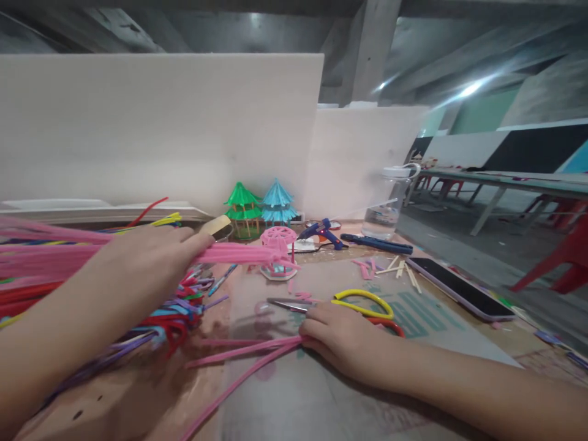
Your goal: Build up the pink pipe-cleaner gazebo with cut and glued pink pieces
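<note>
My left hand [154, 254] is closed around a bundle of pink pipe cleaners [234, 253], whose ends reach right, in front of a small pink model pavilion [278, 235]. On the sheet, my right hand [337, 340] is closed on a few loose pink pipe cleaners [248, 354] that trail left and toward me. Scissors with one yellow and one red handle [362, 294] lie partly under or behind that hand, blades pointing left. Below my left forearm spreads a pile of multicoloured pipe cleaners [172, 312].
Green [242, 202] and blue model pavilions [278, 199] stand against a white board [160, 122]. Farther right are a blue glue gun [321, 231], a dark blue cutter [376, 244], a water bottle [384, 205], a phone [459, 288] and short sticks [412, 275].
</note>
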{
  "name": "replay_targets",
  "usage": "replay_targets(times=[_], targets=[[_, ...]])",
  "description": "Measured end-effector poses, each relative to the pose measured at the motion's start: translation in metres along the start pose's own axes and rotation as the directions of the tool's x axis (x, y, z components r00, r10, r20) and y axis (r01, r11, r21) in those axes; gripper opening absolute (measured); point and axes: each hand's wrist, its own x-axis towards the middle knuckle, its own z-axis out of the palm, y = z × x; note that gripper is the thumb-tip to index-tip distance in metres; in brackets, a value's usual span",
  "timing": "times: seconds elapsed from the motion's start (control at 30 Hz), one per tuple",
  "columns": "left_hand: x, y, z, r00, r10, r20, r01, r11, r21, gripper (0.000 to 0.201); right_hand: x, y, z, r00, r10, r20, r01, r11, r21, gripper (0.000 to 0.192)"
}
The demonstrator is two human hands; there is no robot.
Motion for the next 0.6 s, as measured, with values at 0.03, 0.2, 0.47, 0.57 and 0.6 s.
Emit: replay_targets(times=[0.03, 0.2, 0.47, 0.57, 0.6], targets=[[0.001, -0.008, 0.0, 0.998, -0.02, 0.062, 0.014, 0.995, 0.099, 0.043, 0.0, -0.001, -0.001, 1.0, 0.006, 0.007, -0.006, 1.0, 0.006, 0.018], [-0.002, -0.052, 0.036, 0.946, 0.1, 0.309, -0.123, 0.991, 0.055, 0.03, 0.001, -0.003, 0.0, 0.999, 0.036, 0.02, -0.036, 0.999, 0.007, 0.017], [0.004, -0.07, 0.043, 0.953, 0.093, 0.289, -0.074, 0.994, -0.078, 0.043, 0.001, 0.004, 0.005, 0.992, -0.097, -0.084, 0.09, 0.992, -0.09, 0.02], [0.02, -0.039, 0.027, 0.963, 0.119, 0.24, -0.107, 0.992, -0.061, 0.035, 0.007, 0.002, -0.005, 0.996, -0.058, -0.062, 0.051, 0.992, -0.112, 0.018], [0.024, -0.024, 0.023, 0.963, 0.142, 0.23, -0.122, 0.987, -0.1, 0.034, 0.01, 0.0, -0.009, 1.0, -0.024, -0.017, 0.022, 0.993, -0.113, 0.016]])
